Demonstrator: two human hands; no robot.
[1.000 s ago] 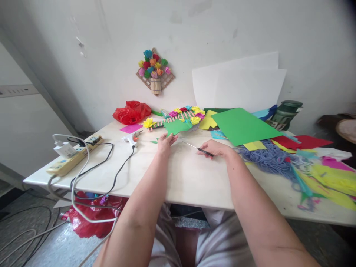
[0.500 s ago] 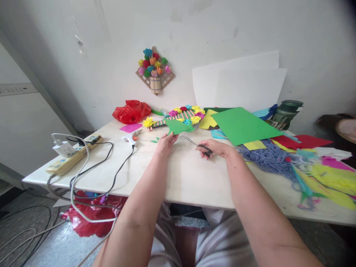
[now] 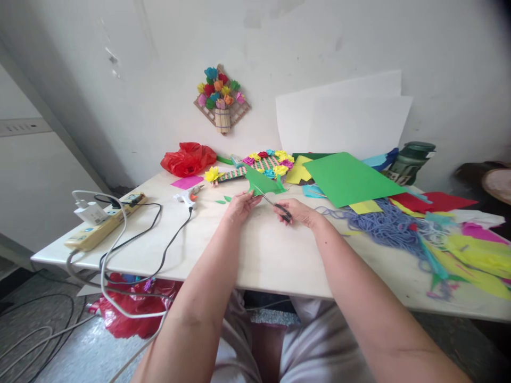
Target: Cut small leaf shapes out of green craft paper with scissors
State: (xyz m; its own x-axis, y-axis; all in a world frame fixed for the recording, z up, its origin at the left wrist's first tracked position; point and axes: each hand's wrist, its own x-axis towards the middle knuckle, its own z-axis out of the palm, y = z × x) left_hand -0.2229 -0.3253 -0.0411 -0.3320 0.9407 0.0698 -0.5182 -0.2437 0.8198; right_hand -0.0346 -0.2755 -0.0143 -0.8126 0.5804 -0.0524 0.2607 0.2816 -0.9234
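Right of the glue gun [image 3: 184,199], head view: left hand [image 3: 241,205] grips a cut green paper piece [image 3: 261,181] at its near edge, fingers closed on it, paper held just above the bench [image 3: 279,255]. Farther right of the glue gun, right hand [image 3: 291,211] curled around black-handled scissors [image 3: 286,214], blades pointing at the green piece and meeting its near edge; cannot tell if they bite through.

Two small green leaf shapes [image 3: 228,198] lie just right of the glue gun, between it and left hand. Beyond the glue gun and to the right: woven piece [image 3: 235,173] with paper flowers, partly behind the green piece. Just behind the glue gun: pink sheet [image 3: 187,182], then red plastic bag [image 3: 188,159]. Left of the glue gun: power strip [image 3: 96,231] with white charger [image 3: 92,213]. Well right of the glue gun: large green sheet [image 3: 351,178], tangled blue-grey yarn [image 3: 383,226], dark green bottle [image 3: 411,165].
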